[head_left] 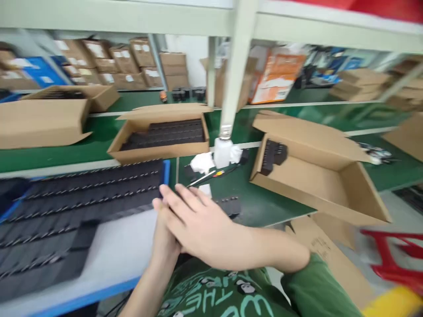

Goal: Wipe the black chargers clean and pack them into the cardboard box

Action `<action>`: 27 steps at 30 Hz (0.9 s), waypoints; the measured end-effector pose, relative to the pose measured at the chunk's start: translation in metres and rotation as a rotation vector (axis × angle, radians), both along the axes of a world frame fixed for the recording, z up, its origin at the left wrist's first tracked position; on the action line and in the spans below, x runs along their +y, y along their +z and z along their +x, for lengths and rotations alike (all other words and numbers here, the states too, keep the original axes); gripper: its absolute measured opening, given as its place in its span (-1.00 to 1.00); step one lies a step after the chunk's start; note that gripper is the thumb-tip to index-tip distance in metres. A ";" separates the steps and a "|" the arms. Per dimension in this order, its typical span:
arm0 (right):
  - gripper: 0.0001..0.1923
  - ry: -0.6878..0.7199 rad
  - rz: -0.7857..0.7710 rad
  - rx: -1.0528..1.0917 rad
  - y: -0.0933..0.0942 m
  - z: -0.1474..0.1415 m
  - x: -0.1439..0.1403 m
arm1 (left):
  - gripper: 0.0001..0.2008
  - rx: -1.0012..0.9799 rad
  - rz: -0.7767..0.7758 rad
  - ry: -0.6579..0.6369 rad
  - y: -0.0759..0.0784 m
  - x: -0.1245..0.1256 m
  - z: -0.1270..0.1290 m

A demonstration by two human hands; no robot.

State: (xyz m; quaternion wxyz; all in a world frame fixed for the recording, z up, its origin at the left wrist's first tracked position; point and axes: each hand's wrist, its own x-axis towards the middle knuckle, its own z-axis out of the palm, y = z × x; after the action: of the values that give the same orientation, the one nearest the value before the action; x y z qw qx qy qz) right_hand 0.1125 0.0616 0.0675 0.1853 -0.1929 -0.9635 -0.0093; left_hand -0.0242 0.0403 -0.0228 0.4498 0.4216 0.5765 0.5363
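My right hand (201, 224) lies across my left hand (163, 237), palm side down, with its fingers stretched out close together. Most of the left hand's fingers are hidden beneath it, and whether anything sits between the palms does not show. Just behind the hands, a black block with small metal studs (230, 206) rests on the green bench. To the left, near my left wrist, is a blue-edged tray (124, 240) with a whitish bottom. Rows of black studded blocks (86, 193) fill much of it.
An open cardboard box (317, 176) at right holds a few black blocks. Another box (158, 152) behind the tray holds rows of them. A white post (236, 66) rises mid-bench, with white crumpled material (202, 163) at its foot. A red frame (393, 259) stands at lower right.
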 end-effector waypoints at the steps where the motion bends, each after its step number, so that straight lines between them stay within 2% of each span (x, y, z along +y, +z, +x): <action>1: -0.07 -0.053 0.049 -0.061 0.000 -0.002 -0.001 | -0.40 0.020 0.034 0.010 -0.001 0.005 0.009; 3: -0.11 -0.190 0.099 -0.119 -0.004 0.000 0.002 | -0.44 -0.089 0.036 0.030 0.002 0.013 0.030; 5: -0.18 -0.312 0.128 -0.126 -0.007 0.013 0.007 | -0.42 -0.151 0.033 0.003 0.011 0.018 0.053; 7: -0.20 -0.384 0.128 -0.119 -0.003 0.038 0.010 | -0.38 -0.198 0.024 -0.075 0.022 0.022 0.074; 9: -0.10 -0.418 0.044 -0.081 0.005 0.075 0.016 | -0.34 -0.197 0.021 -0.202 0.029 0.027 0.087; 10: -0.01 -0.435 -0.032 -0.041 0.008 0.099 0.021 | -0.34 -0.145 0.037 -0.264 0.031 0.029 0.090; 12: 0.04 -0.524 -0.187 0.130 0.011 0.152 0.036 | -0.34 0.096 0.110 -0.366 0.030 0.033 0.088; 15: -0.07 -0.757 -0.391 0.635 -0.001 0.230 0.067 | -0.29 0.616 0.248 -0.436 0.023 0.036 0.075; 16: -0.13 -0.777 -0.429 0.711 -0.008 0.250 0.076 | -0.28 0.737 0.271 -0.447 0.021 0.035 0.071; 18: -0.32 -0.762 -0.501 0.848 -0.022 0.272 0.089 | -0.33 0.838 0.281 -0.452 0.019 0.034 0.067; 20: -0.53 -0.696 -0.550 0.953 -0.033 0.270 0.089 | -0.42 0.809 0.284 -0.449 0.020 0.031 0.069; 22: -0.41 -0.640 -0.570 1.065 -0.038 0.247 0.077 | -0.50 0.764 0.328 -0.434 0.022 0.027 0.074; 23: -0.29 -0.617 -0.588 1.126 -0.039 0.230 0.068 | -0.51 0.754 0.365 -0.428 0.024 0.025 0.076; 25: -0.19 -0.581 -0.644 1.266 -0.039 0.194 0.048 | -0.53 0.739 0.418 -0.408 0.027 0.021 0.080; 27: -0.30 -0.422 -0.996 1.608 -0.036 0.163 0.032 | -0.56 0.720 0.412 -0.376 0.030 0.016 0.080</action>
State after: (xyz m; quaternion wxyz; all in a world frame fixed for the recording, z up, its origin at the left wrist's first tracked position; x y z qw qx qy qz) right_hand 0.2760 0.0932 0.0319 0.6806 -0.3669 -0.3880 0.5017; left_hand 0.0561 0.0566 0.0072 0.2169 0.7593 0.4908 0.3682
